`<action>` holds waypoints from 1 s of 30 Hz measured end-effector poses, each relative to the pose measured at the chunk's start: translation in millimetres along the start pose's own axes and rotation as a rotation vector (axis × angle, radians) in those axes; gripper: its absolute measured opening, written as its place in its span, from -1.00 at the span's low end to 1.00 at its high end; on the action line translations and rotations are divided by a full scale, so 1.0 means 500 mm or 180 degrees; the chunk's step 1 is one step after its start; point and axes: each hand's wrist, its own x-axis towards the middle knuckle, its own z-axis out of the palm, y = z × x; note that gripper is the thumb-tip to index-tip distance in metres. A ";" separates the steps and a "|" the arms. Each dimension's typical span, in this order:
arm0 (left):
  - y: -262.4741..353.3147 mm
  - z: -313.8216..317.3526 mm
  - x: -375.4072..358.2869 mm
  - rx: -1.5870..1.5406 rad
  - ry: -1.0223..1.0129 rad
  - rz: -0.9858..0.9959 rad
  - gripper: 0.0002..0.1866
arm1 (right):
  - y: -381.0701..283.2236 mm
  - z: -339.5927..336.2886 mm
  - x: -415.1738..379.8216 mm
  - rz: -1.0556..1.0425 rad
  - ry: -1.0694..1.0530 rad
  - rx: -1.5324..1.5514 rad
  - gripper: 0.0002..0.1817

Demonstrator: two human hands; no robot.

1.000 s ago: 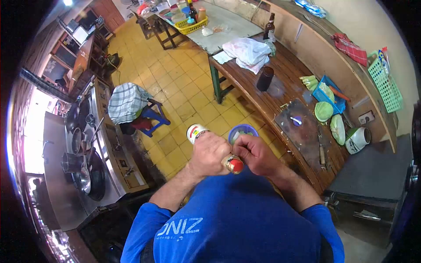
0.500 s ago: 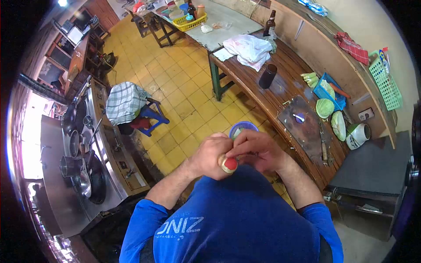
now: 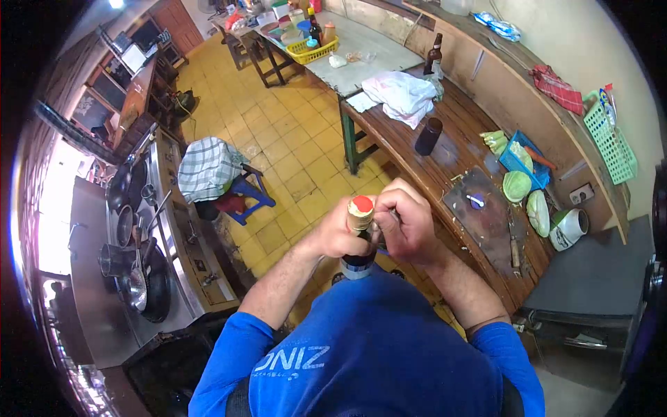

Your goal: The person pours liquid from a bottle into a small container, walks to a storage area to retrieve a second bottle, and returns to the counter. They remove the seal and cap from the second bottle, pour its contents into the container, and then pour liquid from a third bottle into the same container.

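A dark bottle with a red cap and gold foil round its neck stands nearly upright in front of my chest. My left hand is wrapped round it just below the foil. Close against the neck on the other side is my right hand, its fingers curled and its thumb pressed in. Whatever the right fingertips pinch, if anything, is hidden or too small to make out. The bottle's lower end shows against my blue shirt.
A wooden table on the right bears a cutting board, a knife, a cabbage half and a dark jar. To the left are a stove with pans and a blue stool.
Both hands have moved up in view with the bottle. Its neck and body now show more, where before mainly the red cap was visible. My right hand has shifted beside the neck.
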 end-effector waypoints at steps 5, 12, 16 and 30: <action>-0.040 -0.038 0.009 -0.0456 0.1223 0.0143 -0.73 | -0.015 0.059 -0.090 -0.1070 -0.0930 -0.0580 -0.93; -0.002 -0.034 -0.001 -0.0749 0.1122 -0.0156 -0.58 | 0.014 -0.009 -0.047 0.0284 0.0360 0.0149 -0.89; 0.011 -0.013 0.009 -0.0804 0.0787 -0.0280 -0.57 | -0.006 -0.043 -0.017 0.0839 0.0235 0.0147 -0.93; 0.079 0.090 0.027 0.1567 0.1308 -0.0522 -0.71 | -0.058 -0.055 0.026 0.0038 -0.0179 -0.1122 -0.76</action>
